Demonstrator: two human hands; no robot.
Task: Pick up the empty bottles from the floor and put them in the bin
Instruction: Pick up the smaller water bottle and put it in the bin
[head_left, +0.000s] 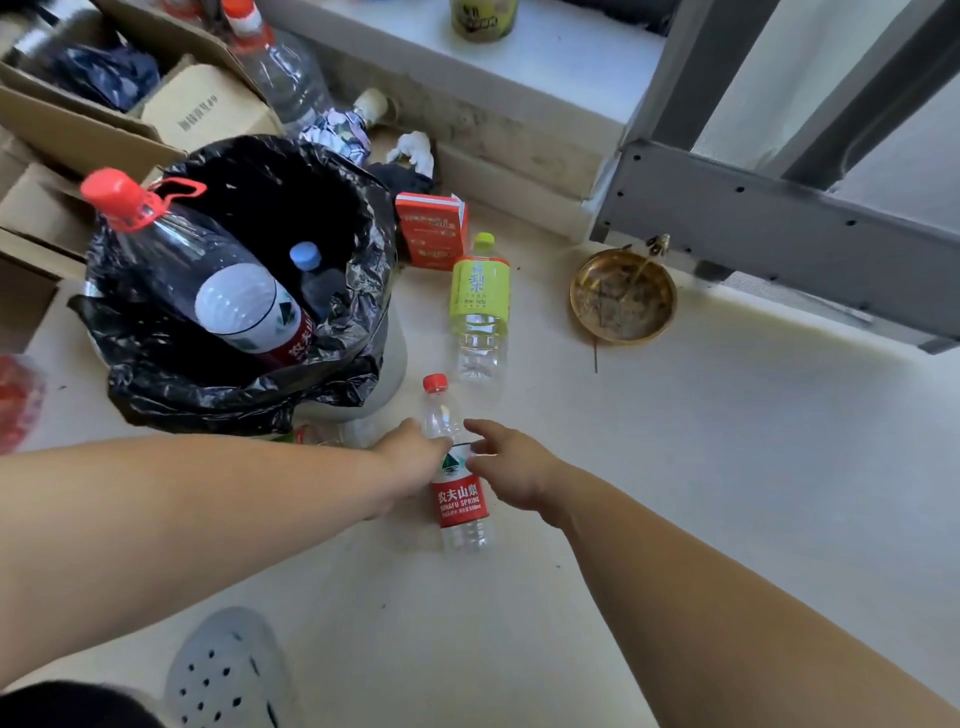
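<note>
Reaching down toward a pale floor (675, 493), we see our 2 bare arms stretched out from the bottom of the view. Our left hand (410, 457) and right hand (511, 467) sit on either side of a small clear bottle with a red cap and red label (460, 499), which lies flat on the floor with its cap pointing away from us. The left hand's fingers touch the bottle's upper body from the left; the right hand's fingers are spread loosely just beside it on the right. Neither hand has closed around the bottle, so both are still unclenched.

Beyond it, a little farther away, a 2nd clear bottle with a green label and green cap (479, 306) also lies on the floor, cap away from us.

To the left stands the bin (384, 364), lined with a black plastic bag (208, 395). A large clear bottle with a red cap and handle (197, 260) leans inside it, neck sticking out over the rim, and a smaller bottle with a blue cap (311, 275) rests deeper in.

A red carton (431, 234) stands behind the bin, a round brass dish (623, 296) sits to the right near a grey metal frame (779, 228), cardboard boxes (104, 119) fill the upper left, and a white perforated clog (228, 675) shows at the bottom.
</note>
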